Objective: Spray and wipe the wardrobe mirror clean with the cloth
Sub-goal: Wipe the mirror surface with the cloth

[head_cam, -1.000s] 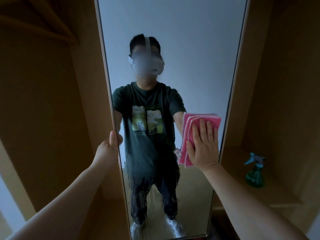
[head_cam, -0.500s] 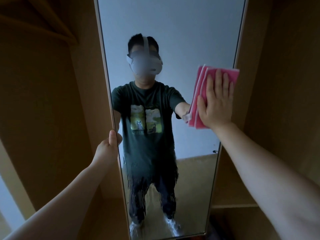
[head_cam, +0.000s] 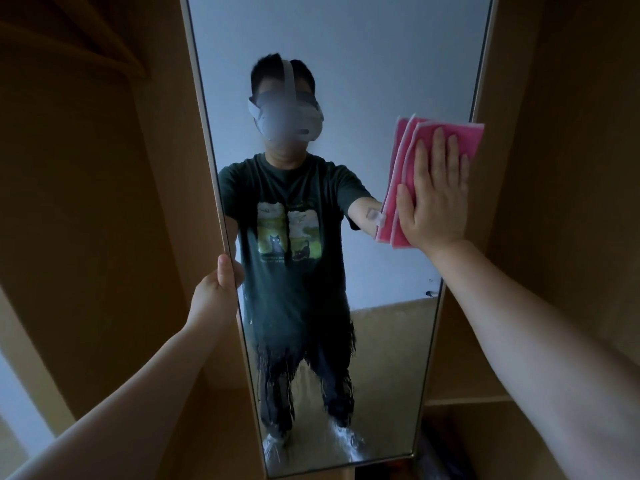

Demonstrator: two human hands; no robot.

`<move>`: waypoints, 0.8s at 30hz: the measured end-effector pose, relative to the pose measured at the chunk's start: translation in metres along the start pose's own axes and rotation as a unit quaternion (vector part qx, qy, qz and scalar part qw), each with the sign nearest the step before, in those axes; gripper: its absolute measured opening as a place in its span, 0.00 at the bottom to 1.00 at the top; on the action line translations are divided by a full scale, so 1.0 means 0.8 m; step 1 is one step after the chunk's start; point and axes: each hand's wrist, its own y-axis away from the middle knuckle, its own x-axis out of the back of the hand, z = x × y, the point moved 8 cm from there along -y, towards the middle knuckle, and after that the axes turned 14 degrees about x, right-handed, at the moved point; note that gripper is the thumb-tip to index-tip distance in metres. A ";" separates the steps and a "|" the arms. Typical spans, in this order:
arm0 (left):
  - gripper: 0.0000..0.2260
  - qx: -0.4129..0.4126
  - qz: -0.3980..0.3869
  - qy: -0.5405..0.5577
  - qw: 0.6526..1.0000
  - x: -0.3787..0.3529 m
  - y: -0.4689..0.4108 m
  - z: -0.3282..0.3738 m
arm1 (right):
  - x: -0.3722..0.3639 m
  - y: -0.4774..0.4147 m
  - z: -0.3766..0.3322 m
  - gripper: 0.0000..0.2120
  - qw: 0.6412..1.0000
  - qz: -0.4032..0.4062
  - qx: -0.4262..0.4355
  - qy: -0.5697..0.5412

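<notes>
Right hand (head_cam: 433,199): fingers (head_cam: 440,147) straight, slightly spread, pressed flat on the pink cloth (head_cam: 403,161), nothing curled round it. The cloth is folded in several layers that fan out at its left side, with pale edging. A small white tag (head_cam: 379,216) shows at its lower left corner, no writing legible. The cloth sits against the right edge of the wardrobe mirror (head_cam: 346,64), in its upper half.

Left hand (head_cam: 214,296) grips the mirror's left edge, thumb on the front, other fingers hidden behind.

The mirror is tall and narrow with a thin pale frame, its lower glass streaked with wet runs.
</notes>
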 end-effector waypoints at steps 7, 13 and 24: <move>0.28 0.000 -0.002 0.024 1.000 -0.001 0.001 0.000 | -0.028 0.093 -0.025 0.30 0.999 -0.033 0.001 -0.024; 0.30 0.003 -0.003 0.027 1.000 -0.001 -0.001 -0.002 | -0.047 0.179 -0.055 0.30 0.997 -0.073 -0.006 -0.022; 0.25 0.068 -0.027 0.120 0.990 -0.019 0.006 -0.035 | -0.043 0.176 -0.058 0.30 0.997 -0.073 -0.023 -0.033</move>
